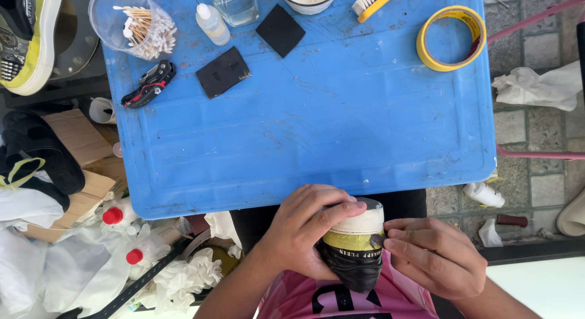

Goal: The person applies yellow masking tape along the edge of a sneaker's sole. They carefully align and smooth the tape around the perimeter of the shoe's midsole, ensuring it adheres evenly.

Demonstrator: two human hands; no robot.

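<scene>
My left hand [304, 227] wraps around a black shoe [353, 258] with a white sole and a yellow band, held toe up over my lap at the near edge of the blue table [341, 130]. Fingers of my right hand [432, 255] press against the shoe's right side at the yellow band. Both hands are on the shoe.
On the table: a yellow tape roll [451, 37], two black square patches [222, 72] [280, 29], a black and red tool [149, 84], a cup of cotton swabs [140, 23], a small dropper bottle [212, 23], a glass jar [234, 5], a brush [372, 2]. Bottles, white gloves and cardboard lie at the left.
</scene>
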